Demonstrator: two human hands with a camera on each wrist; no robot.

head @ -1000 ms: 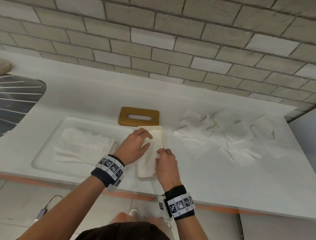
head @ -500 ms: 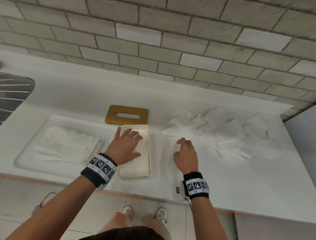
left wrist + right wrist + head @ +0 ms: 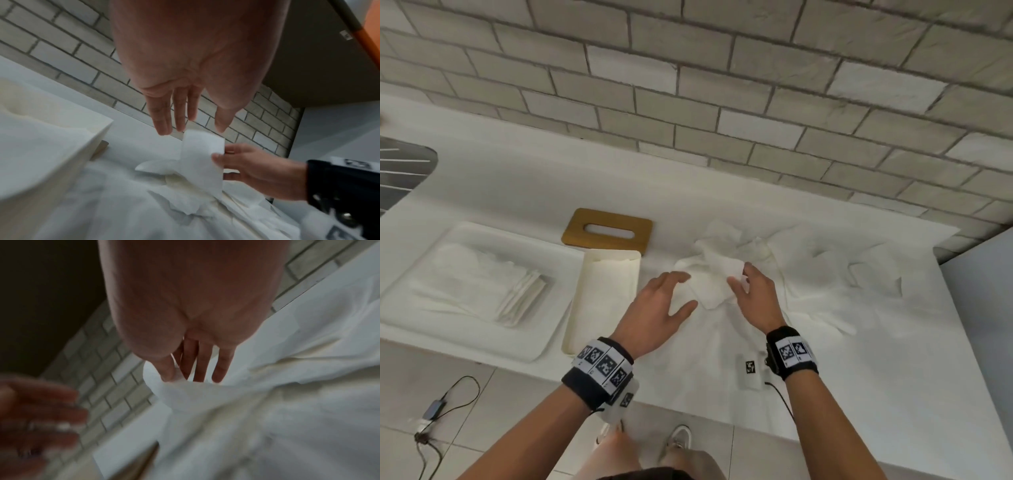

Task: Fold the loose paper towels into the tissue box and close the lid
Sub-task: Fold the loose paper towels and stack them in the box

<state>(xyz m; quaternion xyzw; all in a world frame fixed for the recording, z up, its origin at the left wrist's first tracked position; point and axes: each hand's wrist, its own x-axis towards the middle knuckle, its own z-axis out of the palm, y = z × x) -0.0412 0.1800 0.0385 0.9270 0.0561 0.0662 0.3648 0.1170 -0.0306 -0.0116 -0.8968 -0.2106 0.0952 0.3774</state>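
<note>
Picking the next towel [image 3: 717, 279] off the pile [image 3: 808, 270] at 3 o'clock of the box [image 3: 604, 298]: my right hand [image 3: 755, 298] pinches it, left hand [image 3: 657, 308] spread. Next I'd fold it; the lid [image 3: 607, 234] waits at 12.

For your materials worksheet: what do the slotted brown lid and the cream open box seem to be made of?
Slotted brown lid: probably wood or bamboo, with a warm, matte, even brown finish; no grain resolves. Cream open box: probably smooth matte plastic, judging by its thin walls and rounded corners.
</note>
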